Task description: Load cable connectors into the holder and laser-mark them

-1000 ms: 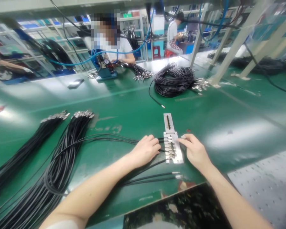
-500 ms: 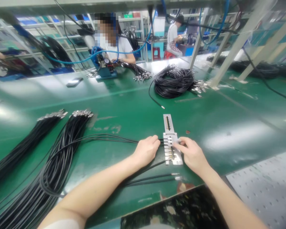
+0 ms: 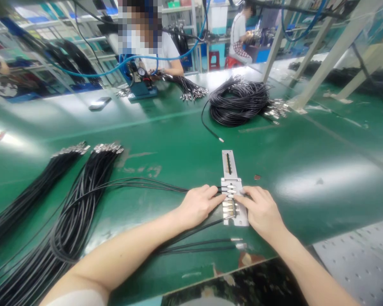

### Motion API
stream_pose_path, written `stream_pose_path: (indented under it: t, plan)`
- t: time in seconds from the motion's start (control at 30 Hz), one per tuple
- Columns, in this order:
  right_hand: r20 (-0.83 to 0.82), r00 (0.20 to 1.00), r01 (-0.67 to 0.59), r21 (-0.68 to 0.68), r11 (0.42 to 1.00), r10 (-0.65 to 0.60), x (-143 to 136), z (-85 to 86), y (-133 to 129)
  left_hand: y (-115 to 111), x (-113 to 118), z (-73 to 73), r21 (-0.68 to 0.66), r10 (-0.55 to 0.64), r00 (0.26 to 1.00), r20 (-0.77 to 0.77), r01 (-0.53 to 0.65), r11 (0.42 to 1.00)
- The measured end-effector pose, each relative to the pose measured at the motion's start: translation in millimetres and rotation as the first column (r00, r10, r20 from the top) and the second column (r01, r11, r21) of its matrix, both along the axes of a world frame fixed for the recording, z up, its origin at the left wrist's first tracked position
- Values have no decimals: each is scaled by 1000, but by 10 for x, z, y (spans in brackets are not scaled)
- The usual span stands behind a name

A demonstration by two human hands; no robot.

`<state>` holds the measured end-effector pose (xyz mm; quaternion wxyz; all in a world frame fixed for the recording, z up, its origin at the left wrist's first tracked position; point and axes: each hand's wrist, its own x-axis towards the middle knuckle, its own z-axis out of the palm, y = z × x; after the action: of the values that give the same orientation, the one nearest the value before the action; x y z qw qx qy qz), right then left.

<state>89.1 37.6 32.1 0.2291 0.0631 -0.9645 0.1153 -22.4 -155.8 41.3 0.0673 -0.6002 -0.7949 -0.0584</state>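
A silver metal fixture (image 3: 243, 216) with slots lies on the green table, several cable ends with metal tips (image 3: 231, 191) set side by side in it. My left hand (image 3: 200, 205) is at its left edge, fingers closed over the black cables (image 3: 159, 184), with the index finger stretched onto the slots. From the right, my right hand (image 3: 262, 209) touches the metal tips with its index finger; its other fingers are bent and whether they hold anything is unclear. Below the hands, loose cables (image 3: 204, 245) lie on the table.
Two thick bundles of black cables (image 3: 79, 204) (image 3: 35, 189) lie at the left. A coiled bundle (image 3: 238, 102) is at the back, beside a blue press (image 3: 140, 87). A person (image 3: 170, 55) sits across the table. A perforated grey surface (image 3: 364, 259) is at the lower right.
My left index finger has stretched out onto the fixture. My right hand has stayed at the tips, its fingers slightly shifted. The whole view has shifted a little.
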Motion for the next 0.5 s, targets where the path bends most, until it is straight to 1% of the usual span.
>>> stream_pose_path:
  t: [0.2, 0.3, 0.4, 0.5]
  plan:
    - [5, 1000, -24, 22, 999, 24, -26, 4, -17, 55, 88, 166, -161, 37, 999, -21, -40, 986]
    - [28, 1000, 4, 11, 1000, -5, 5, -30, -19, 26, 107, 243, -173, 40, 999, -36, -46, 984]
    - [34, 999, 27, -74, 997, -25, 50, -71, 16, -43, 151, 327, -123, 57, 998, -9, -58, 991]
    - [8, 1000, 24, -221, 975, -23, 90, -81, 61, -137, 259, 374, -80, 77, 992, 105, -68, 994]
